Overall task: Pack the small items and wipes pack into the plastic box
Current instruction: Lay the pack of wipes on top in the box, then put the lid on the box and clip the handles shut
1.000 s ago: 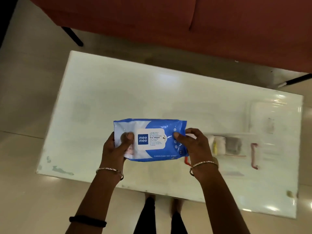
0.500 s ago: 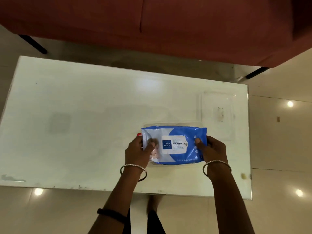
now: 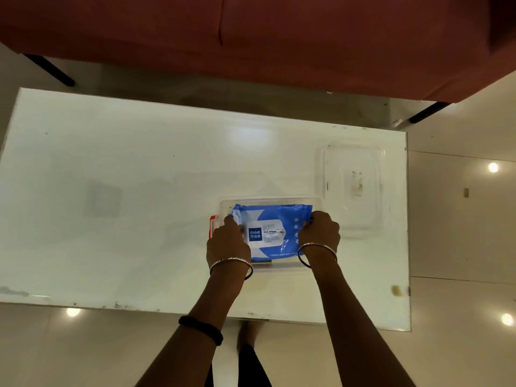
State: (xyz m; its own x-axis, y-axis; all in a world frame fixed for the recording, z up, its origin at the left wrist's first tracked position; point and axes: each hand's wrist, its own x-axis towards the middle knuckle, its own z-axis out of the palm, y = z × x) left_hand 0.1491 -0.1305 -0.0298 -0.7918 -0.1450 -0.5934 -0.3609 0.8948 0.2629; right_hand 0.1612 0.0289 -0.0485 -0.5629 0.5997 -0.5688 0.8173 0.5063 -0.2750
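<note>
A blue and white wet wipes pack (image 3: 272, 233) lies flat inside the clear plastic box (image 3: 268, 200) on the white table. My left hand (image 3: 227, 243) grips the pack's left end, my right hand (image 3: 319, 233) its right end. A red clip (image 3: 212, 223) shows on the box's left side. The small items are hidden under the pack.
The clear lid (image 3: 353, 188) lies on the white table (image 3: 125, 205) to the right of the box, near the table's right edge. A red sofa (image 3: 251, 37) stands beyond the table's far edge. Glossy floor surrounds the table.
Both hands carried the wipes pack to the right and lowered it from above the table into the box. The camera view shifted right as well.
</note>
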